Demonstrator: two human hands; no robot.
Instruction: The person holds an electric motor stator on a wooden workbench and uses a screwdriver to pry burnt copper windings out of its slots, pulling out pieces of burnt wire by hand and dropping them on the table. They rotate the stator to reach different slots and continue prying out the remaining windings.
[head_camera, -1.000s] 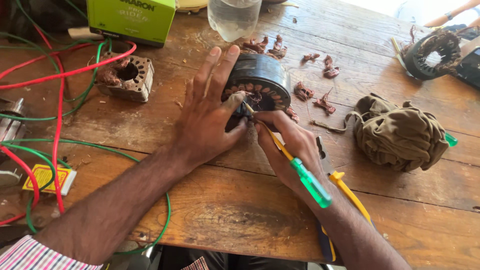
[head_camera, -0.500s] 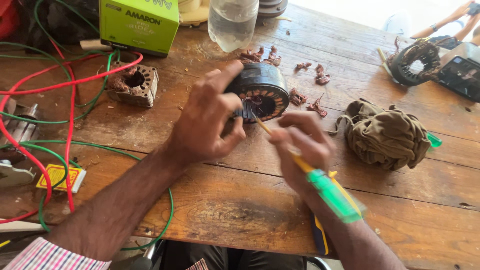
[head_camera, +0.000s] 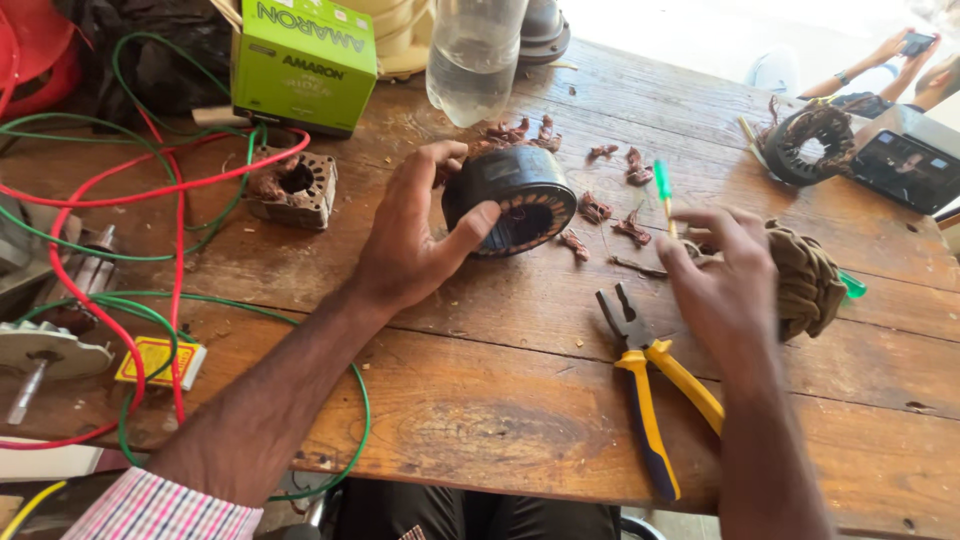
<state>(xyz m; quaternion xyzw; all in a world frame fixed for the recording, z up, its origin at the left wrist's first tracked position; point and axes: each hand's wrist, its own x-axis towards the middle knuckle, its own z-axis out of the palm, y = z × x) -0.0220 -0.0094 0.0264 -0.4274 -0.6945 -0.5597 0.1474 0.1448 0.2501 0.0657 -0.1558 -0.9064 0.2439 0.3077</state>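
Your left hand (head_camera: 415, 235) grips the round black motor stator (head_camera: 512, 198), thumb pressed on its open face and fingers curled over the far rim, tipping it on edge on the wooden table (head_camera: 480, 400). The stator sits at the middle of the table, just near of the clear plastic bottle (head_camera: 472, 55).

Your right hand (head_camera: 722, 285) is to the right of it, well apart from the stator, fingers closed around a green-handled screwdriver (head_camera: 662, 188) whose handle points up and away from you; the picture is blurred there, so the exact pinch is hard to read. Just right of that hand lies a bundle of brownish old winding (head_camera: 805, 280), touching or nearly touching your fingers.

Yellow-and-blue pliers (head_camera: 650, 400) lie on the table near your right wrist. Scraps of copper wire (head_camera: 597, 208) are scattered right of the stator. On the left sit a small square stator core (head_camera: 292, 187), a green box (head_camera: 303, 62) and red and green cables (head_camera: 120, 200). At the far right rests another wound coil ring (head_camera: 812, 143).
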